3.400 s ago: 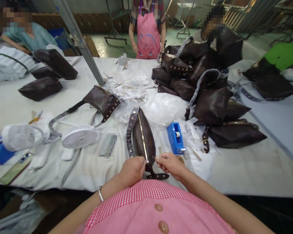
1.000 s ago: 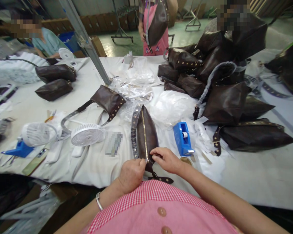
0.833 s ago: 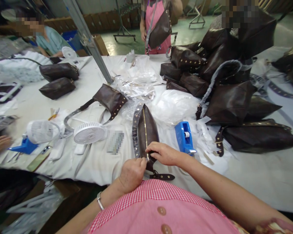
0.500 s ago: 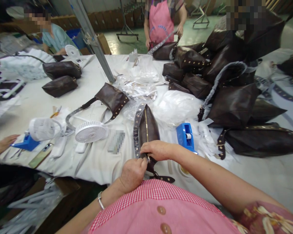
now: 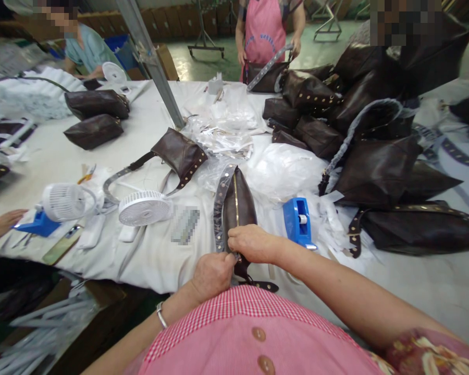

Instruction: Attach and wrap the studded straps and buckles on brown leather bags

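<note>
A dark brown handbag [image 5: 245,200] lies lengthwise in front of me, its gold zipper [image 5: 236,195] facing up. Along its left side runs a studded strap [image 5: 219,208] wrapped in clear plastic. My left hand [image 5: 213,273] is closed on the bag's near end. Just above it, my right hand [image 5: 254,244] is closed over the zipper, knuckles up; what its fingertips pinch is hidden. A dark strap end [image 5: 266,286] with a buckle hole sticks out by my apron.
A blue tape dispenser [image 5: 297,221] stands right of the bag. More brown bags [image 5: 375,172] are heaped at the right. Crumpled plastic [image 5: 285,169] lies ahead, a white fan [image 5: 144,208] left. A metal post [image 5: 150,62] rises from the table. Across it, a person in a pink apron [image 5: 263,26] handles another bag.
My right hand has shifted slightly at the zipper, and my left hand stays at the bag's near end. Across the table, the person's hand holds the strap slightly higher. The view has tilted a little.
</note>
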Demonstrator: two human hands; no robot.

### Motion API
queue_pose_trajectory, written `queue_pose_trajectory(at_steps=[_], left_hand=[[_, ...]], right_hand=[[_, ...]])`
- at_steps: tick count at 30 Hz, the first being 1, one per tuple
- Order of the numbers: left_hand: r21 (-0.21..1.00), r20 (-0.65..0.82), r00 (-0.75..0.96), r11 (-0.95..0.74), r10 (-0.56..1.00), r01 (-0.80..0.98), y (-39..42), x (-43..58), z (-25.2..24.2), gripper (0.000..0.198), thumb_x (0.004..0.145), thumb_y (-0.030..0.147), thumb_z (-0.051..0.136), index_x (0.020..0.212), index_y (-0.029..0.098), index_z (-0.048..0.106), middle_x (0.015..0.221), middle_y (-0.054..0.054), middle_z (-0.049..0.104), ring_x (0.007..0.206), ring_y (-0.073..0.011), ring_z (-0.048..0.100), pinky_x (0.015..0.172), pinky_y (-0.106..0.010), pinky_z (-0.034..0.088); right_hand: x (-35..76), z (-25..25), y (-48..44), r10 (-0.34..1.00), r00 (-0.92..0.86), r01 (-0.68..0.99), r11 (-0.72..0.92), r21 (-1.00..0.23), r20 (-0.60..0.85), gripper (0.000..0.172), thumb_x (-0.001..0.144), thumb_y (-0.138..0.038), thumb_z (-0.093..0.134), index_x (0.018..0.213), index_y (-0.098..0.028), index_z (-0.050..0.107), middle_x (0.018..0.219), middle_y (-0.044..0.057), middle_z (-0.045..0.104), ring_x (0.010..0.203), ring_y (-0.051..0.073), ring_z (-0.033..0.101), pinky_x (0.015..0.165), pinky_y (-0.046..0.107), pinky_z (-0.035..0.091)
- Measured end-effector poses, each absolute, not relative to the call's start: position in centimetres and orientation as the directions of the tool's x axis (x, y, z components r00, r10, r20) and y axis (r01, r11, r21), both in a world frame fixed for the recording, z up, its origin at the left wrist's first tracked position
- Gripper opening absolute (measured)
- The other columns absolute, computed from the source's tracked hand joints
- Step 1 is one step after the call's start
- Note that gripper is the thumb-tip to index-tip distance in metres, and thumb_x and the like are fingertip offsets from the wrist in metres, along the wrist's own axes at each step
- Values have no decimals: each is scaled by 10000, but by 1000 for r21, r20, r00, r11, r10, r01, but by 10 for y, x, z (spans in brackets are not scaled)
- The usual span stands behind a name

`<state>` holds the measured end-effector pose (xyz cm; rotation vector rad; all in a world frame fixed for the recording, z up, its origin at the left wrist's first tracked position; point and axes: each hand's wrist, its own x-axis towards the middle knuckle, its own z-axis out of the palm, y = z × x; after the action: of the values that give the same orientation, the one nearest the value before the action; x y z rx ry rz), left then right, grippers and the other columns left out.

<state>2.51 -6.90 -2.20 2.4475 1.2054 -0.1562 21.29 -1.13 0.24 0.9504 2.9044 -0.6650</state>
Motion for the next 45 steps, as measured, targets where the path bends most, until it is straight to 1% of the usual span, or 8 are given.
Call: queue_pose_trajectory(at_steps=[6,14,18,23,27,36,40,45], left_hand=[[479,-321,487,-305,812,823,-65,29,-17,304,951,301,358,816,194,609,773,-84,679,720,-229,632,643,-321,411],[731,-537,320,241,781,638,-62,44,-18,268,855,305,422,628,200,520,561,21,490,554,-140,495,569,-261,384],[716,-679,314,505,664,482,-64,46,-21,212,825,361,378,701,215,470,483,88,320,387,-101,294,423,-236,296],[689,-724,322,621,610,373,-64,42,-19,189,763,397,409,722,218,454,482,115,263,383,-79,199,398,-218,217],[709,-703,322,590,634,386,-65,40,-17,205,755,409,412,716,217,470,487,107,285,390,-86,224,402,-225,201],[789,-422,402,110,812,605,-65,33,-11,227,805,259,475,612,187,571,604,6,551,622,-165,503,614,-288,334],[750,-282,454,-101,845,654,-57,20,4,156,831,273,557,718,199,635,710,-16,632,708,-190,557,677,-306,354],[731,102,461,-381,881,566,-35,10,24,146,885,268,561,909,209,692,872,-52,675,861,-198,618,817,-329,460]], right_hand=[[218,0,-40,693,-710,684,640,-351,-121,92,859,-130,539,878,-165,621,903,71,614,801,198,564,615,294,389],[209,-32,-83,897,-442,828,413,-380,12,159,893,-105,487,824,-169,616,842,59,596,773,179,551,635,279,386],[212,-37,-97,895,-441,771,414,-483,63,181,897,-109,473,900,-168,644,866,60,614,738,162,563,623,259,416],[230,-35,-106,873,-433,516,445,-732,225,252,922,-105,451,1045,-197,652,934,67,660,840,163,612,725,267,492],[235,-36,-95,951,-223,498,302,-813,216,223,948,-154,475,1035,-211,671,903,59,662,854,174,620,769,300,498],[211,-19,-68,846,-526,723,389,-571,-90,138,874,-199,591,801,-200,708,832,29,640,743,153,589,615,252,375],[205,-31,-76,924,-374,706,227,-670,-81,80,834,-199,637,761,-184,669,796,13,642,752,151,587,654,251,377],[200,-51,-87,983,-136,585,-23,-811,-126,82,766,-147,670,706,-174,620,742,-7,621,723,141,575,668,243,379]])
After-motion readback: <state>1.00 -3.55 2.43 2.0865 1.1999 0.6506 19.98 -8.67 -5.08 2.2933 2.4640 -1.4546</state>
